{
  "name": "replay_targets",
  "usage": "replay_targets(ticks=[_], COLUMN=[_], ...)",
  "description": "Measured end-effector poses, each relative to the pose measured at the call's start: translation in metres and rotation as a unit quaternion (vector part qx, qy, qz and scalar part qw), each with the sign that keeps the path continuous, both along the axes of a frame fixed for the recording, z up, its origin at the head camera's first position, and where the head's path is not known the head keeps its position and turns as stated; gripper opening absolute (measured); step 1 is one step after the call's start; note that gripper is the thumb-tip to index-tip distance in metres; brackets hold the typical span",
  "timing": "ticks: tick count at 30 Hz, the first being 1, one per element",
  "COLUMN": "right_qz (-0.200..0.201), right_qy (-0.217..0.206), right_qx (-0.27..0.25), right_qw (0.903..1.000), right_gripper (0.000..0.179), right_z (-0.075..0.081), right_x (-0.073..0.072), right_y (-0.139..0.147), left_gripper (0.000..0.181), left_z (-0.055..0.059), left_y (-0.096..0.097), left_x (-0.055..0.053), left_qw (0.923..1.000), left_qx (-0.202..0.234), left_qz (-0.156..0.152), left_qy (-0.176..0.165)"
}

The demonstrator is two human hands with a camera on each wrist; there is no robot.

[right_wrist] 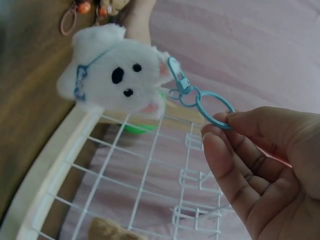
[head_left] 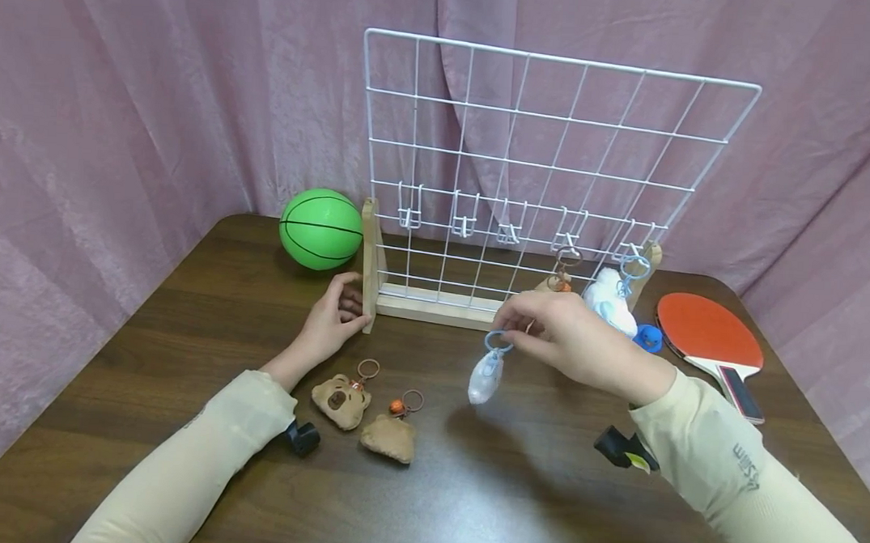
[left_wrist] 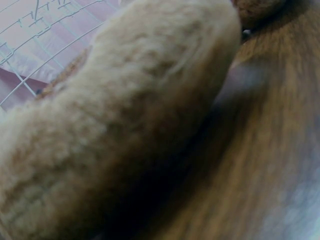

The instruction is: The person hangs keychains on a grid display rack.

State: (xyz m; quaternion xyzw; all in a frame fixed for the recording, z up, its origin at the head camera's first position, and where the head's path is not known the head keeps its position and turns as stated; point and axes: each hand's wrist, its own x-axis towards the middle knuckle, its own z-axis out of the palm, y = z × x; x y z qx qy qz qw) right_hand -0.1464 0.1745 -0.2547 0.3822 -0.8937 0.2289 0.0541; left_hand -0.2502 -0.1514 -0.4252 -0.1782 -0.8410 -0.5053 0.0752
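My right hand (head_left: 566, 338) pinches the blue ring (right_wrist: 215, 110) of a white plush keychain (right_wrist: 112, 75) between thumb and fingers. The plush, with a small animal face and blue trim, dangles over the table in front of the rack. At the left end of the white wire grid rack (head_left: 515, 113), my left hand (head_left: 327, 315) holds the wooden upright (head_left: 371, 261), thumb in front. Two brown plush keychains, one with a bear face (head_left: 340, 401) and one face down (head_left: 390, 438), lie near my left forearm. Brown plush (left_wrist: 125, 100) fills much of the left wrist view.
Several wire hooks (head_left: 464, 224) line the grid's lower rows. A brown keychain (head_left: 568, 257) and a white plush keychain (head_left: 610, 299) hang at the right. A green ball (head_left: 321, 229) sits behind left; a red paddle (head_left: 709, 330) and small blue toy (head_left: 648, 338) lie right.
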Motion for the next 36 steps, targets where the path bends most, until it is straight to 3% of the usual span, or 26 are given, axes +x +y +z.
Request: replay_targets(ticks=[20, 31, 36], right_qz=[-0.079, -0.134, -0.134], right_qy=[0.02, 0.055, 0.054], right_qx=[0.012, 0.002, 0.003], right_qw=[0.9966, 0.9895, 0.9895], right_gripper=[0.008, 0.012, 0.013], right_z=[0.04, 0.041, 0.038], right_x=[-0.031, -0.052, -0.061], right_y=[0.002, 0.009, 0.01], left_gripper=[0.065, 0.065, 0.064], left_z=[0.0, 0.0, -0.001], left_y=[0.001, 0.001, 0.001], left_x=[0.001, -0.001, -0.002], left_qw=[1.0, 1.0, 1.0], left_qx=[0.001, 0.0, 0.0], left_qz=[-0.002, -0.005, -0.003], left_qy=[0.006, 0.001, -0.001])
